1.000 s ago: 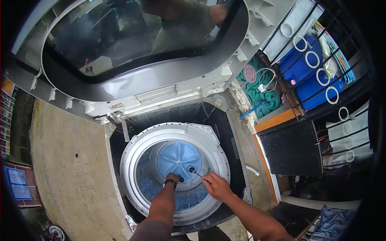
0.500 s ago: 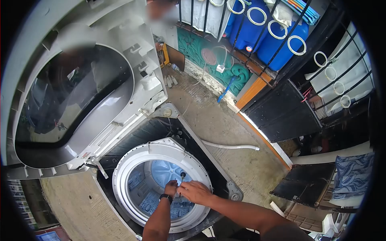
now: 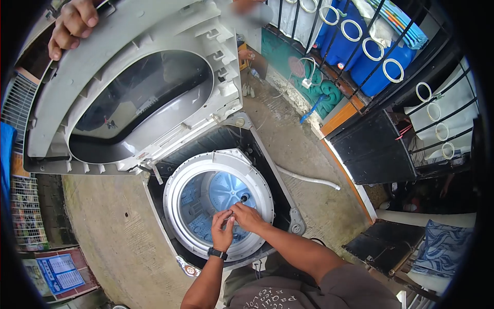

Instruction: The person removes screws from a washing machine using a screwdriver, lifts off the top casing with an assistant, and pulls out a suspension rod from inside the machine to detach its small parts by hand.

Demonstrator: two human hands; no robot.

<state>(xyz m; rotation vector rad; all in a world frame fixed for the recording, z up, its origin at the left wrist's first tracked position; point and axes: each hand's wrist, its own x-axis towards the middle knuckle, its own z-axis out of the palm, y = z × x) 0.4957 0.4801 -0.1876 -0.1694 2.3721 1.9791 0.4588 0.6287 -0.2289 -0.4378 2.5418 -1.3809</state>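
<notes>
A top-loading washing machine [image 3: 167, 195] stands open, its grey tub ring [image 3: 177, 226] around a blue drum with a round ribbed pulsator [image 3: 226, 189] at the bottom. Above the tub opening, my right hand [image 3: 248, 217] is closed around a thin tool with a black rounded end [image 3: 244, 198]; its exact kind is unclear. My left hand [image 3: 222, 230], with a black watch on the wrist, meets the right at the fingertips. Its fingers are pinched together, and what lies between them is hidden.
Another person's hand [image 3: 74, 23] grips the raised lid assembly [image 3: 149, 159] at upper left. A white hose [image 3: 309, 179] lies on the concrete floor to the right. Beyond are blue barrels [image 3: 347, 38] behind black bars and a black panel [image 3: 373, 147].
The view has shifted, showing more of the lid's left edge and the other person's hand there. My hands have risen from inside the drum toward the rim, still together.
</notes>
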